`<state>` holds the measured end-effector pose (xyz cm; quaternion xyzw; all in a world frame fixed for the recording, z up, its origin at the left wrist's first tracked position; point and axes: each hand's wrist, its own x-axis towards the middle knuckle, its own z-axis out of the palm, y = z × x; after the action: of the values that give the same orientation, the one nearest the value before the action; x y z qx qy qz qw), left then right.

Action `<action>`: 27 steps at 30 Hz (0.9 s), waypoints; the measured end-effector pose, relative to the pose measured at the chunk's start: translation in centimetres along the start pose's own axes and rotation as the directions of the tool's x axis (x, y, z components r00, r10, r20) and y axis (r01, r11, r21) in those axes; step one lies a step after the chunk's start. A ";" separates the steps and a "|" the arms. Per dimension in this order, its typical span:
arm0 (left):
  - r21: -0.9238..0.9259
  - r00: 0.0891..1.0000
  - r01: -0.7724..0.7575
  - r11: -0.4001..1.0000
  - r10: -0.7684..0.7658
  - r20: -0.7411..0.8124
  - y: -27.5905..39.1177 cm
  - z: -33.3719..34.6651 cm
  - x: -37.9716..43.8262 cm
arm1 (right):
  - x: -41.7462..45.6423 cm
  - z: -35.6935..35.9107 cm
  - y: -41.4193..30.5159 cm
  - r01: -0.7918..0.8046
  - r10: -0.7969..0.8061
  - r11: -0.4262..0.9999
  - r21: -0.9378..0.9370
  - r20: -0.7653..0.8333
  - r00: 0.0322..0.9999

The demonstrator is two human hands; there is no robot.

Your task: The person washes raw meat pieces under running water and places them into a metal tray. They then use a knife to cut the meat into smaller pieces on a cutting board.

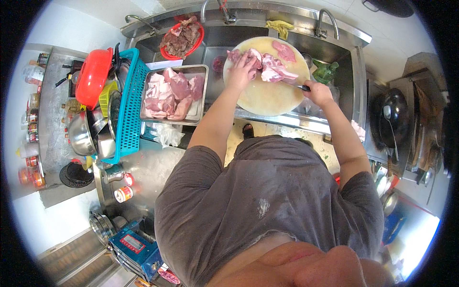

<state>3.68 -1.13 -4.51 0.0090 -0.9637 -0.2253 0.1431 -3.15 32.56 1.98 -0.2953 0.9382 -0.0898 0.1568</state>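
A round cutting board lies across the front of the steel sink, with raw meat on it. My left hand presses, fingers spread, on a chunk of raw meat at the board's left side. In my right hand is the black handle of a knife; its blade points left, and its tip is hidden at a second piece of meat with pale fat. A thin slice of meat lies flat near the board's far edge.
Left of the board stands a steel tray of raw meat chunks. Behind it, a red basket holds darker meat. A teal plastic basket with bowls borders the tray. Faucets rise along the back; a wok sits far right.
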 end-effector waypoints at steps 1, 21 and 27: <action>-0.038 0.999 -0.023 0.999 0.023 0.022 -0.3 -0.1 0.1 | 0.0 -0.3 0.0 -0.014 0.012 0.997 0.074 0.025 1.000; -0.468 0.827 0.553 0.689 -0.523 0.208 -10.1 3.2 6.6 | -1.1 4.9 3.0 -0.342 0.444 0.204 0.917 0.225 0.867; -0.337 0.801 0.591 0.733 -0.581 0.142 -9.0 3.2 5.2 | -0.3 9.7 2.4 -0.184 0.411 -0.354 0.917 0.329 0.850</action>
<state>-2.60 -8.22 -9.81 0.2821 -0.8541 -0.4340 0.0508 -0.79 33.96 -7.65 0.2098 0.5480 -0.7619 0.2741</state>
